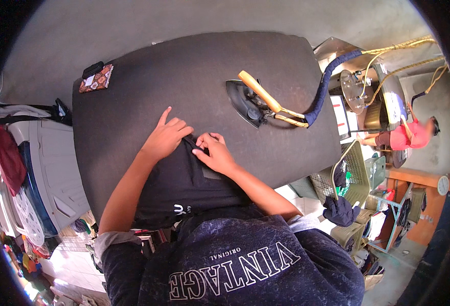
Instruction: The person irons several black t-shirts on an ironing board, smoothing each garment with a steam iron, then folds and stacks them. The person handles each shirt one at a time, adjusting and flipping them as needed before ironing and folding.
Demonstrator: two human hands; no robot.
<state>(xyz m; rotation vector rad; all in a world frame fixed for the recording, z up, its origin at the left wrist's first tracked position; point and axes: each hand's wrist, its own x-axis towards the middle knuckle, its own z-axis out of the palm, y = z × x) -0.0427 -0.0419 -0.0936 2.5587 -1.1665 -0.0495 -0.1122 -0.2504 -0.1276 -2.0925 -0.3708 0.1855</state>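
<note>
A black garment [174, 186] lies over the near edge of the dark padded ironing table [138, 94], with white lettering near its lower part. At its far end my left hand [167, 136] grips the cloth, its index finger pointing away from me. Just to the right, my right hand [215, 153] pinches the same edge between thumb and fingers. A narrow fold of cloth runs between the two hands. Beyond them on the right rests a steam iron [244, 104] with a yellowish handle, apart from both hands.
A blue-wrapped hose [327, 84] runs from the iron to the upper right. At the far left lie a patterned notebook [100, 80] and a dark case [92, 70]. Right of the table stands a green crate [357, 168] with clothes. Farther right, a person in a red shirt [414, 135] stands.
</note>
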